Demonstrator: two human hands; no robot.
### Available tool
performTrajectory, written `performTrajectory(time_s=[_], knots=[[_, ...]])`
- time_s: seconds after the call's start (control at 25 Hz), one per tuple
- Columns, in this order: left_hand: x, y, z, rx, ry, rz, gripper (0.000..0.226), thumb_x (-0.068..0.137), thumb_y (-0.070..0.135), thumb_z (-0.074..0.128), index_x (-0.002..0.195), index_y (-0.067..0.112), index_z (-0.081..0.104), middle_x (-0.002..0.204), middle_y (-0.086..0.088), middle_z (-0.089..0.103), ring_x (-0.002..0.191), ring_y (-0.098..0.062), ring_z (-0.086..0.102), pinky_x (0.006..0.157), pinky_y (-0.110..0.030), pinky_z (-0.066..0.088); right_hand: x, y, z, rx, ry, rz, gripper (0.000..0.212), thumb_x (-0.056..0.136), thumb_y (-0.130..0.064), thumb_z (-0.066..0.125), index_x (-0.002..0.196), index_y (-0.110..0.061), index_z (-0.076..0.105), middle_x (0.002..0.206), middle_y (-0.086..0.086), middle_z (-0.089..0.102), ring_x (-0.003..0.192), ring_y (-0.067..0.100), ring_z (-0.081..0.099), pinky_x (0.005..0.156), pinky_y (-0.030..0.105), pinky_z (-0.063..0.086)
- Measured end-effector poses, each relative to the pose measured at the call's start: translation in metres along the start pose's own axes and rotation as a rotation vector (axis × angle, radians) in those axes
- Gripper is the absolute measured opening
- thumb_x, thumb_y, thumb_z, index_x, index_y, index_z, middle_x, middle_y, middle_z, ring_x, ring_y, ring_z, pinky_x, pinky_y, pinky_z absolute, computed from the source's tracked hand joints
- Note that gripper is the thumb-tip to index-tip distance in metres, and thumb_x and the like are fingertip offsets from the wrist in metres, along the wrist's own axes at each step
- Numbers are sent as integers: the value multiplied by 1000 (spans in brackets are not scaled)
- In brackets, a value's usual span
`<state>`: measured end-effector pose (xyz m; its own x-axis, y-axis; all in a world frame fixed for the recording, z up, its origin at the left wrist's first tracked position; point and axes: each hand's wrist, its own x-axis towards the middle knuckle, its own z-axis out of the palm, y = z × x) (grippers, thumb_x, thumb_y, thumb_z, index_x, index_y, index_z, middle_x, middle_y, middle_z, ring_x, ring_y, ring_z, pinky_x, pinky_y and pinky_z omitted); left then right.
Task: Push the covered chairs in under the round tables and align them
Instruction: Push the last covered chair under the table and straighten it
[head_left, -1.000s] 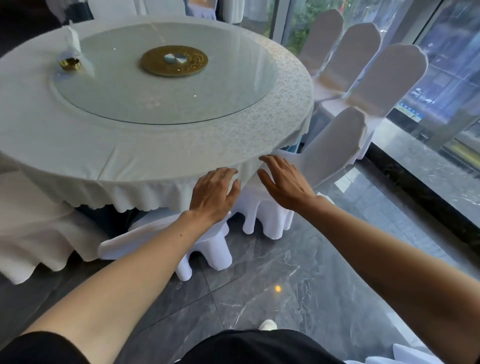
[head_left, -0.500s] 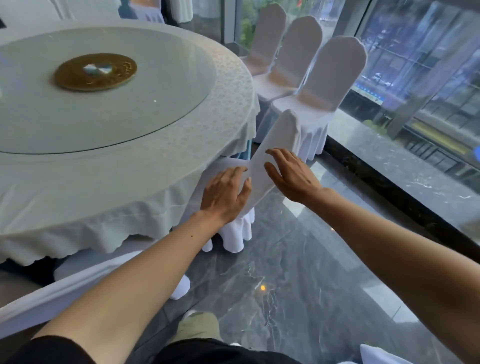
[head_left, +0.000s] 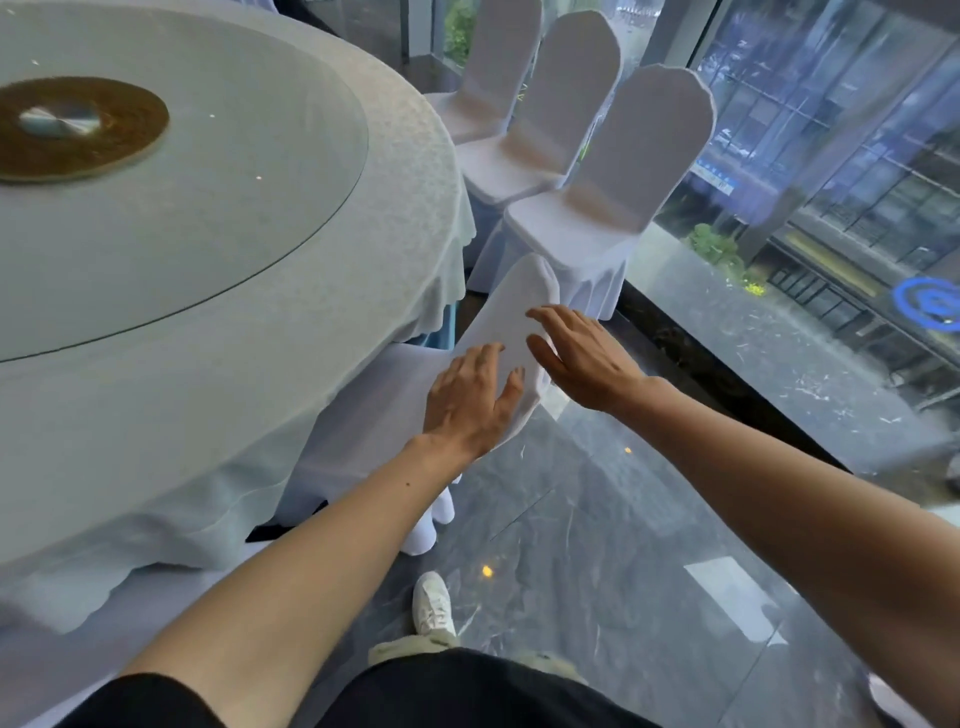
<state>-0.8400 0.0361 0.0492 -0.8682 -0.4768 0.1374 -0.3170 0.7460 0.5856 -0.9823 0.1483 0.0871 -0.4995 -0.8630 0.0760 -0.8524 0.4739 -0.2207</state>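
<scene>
**Cloth, Glass and Polished Stone**

The bench (head_left: 322, 426) wore a pale, matt cloth, its top band woven with a fine raised pattern and its hem scalloped. On the bench lay a smooth glass turntable (head_left: 218, 218), faintly reflective, with a grainy brass-coloured disc (head_left: 130, 135) at its middle around a shiny metal hub (head_left: 57, 120). Beside the bench, the covered chair (head_left: 514, 322) was sheathed in smooth, matt white stretch fabric, as were the three chairs (head_left: 649, 156) beyond the bench's edge. The floor (head_left: 597, 545) beside the bench was dark veined stone, polished to a gloss.
</scene>
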Motion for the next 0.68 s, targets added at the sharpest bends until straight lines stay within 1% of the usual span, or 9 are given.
performTrajectory(time_s=[0.08,0.28,0.36,0.4,0.56,0.6,0.64,0.68], knots=[[34,3,16,-25,-4,-46,52,98,51,31,136,17,42,137,-7,52,119,-24,52,97,-41,42,28,26,-2,11,-32,4,45,103,-43,32,138,-15,42,135,10,53,119,29,52,100,44,42],[79,3,47,-6,-35,-161,55,97,55,30,137,19,38,138,-6,49,120,-24,50,100,-42,40,73,76,5,3,-97,-51,46,103,-42,31,139,-14,41,137,10,51,121,29,51,101,43,40],[97,8,68,14,-27,-231,57,96,57,29,138,19,37,139,-7,48,122,-25,49,102,-42,39,98,104,10,-17,-141,-122,45,104,-39,32,139,-12,41,138,11,51,123,30,50,103,42,39],[100,10,69,18,-41,-229,58,96,57,29,139,18,36,140,-7,47,123,-25,48,102,-41,38,101,108,13,-28,-134,-145,45,104,-38,33,139,-12,41,139,11,50,124,30,49,103,42,38],[142,33,106,34,-51,-390,63,95,60,32,141,17,34,141,-8,45,125,-26,46,100,-41,38,156,167,22,-48,-318,-336,45,104,-37,33,140,-10,42,141,13,49,126,32,49,107,41,36],[142,33,110,22,-88,-392,65,94,61,33,142,17,33,142,-7,44,125,-27,45,99,-41,39,158,173,27,-64,-320,-358,47,104,-39,32,140,-10,42,142,13,49,126,32,49,107,41,35],[151,36,119,16,-101,-428,66,94,61,36,142,17,33,142,-7,44,125,-27,46,98,-41,40,170,185,30,-70,-357,-411,50,104,-42,30,140,-11,42,143,13,47,128,32,48,109,41,34],[161,42,131,7,-103,-470,65,93,60,40,141,17,33,141,-8,45,124,-28,47,95,-41,41,186,199,31,-100,-408,-501,53,103,-46,28,141,-12,42,145,12,45,131,32,45,112,41,31]])
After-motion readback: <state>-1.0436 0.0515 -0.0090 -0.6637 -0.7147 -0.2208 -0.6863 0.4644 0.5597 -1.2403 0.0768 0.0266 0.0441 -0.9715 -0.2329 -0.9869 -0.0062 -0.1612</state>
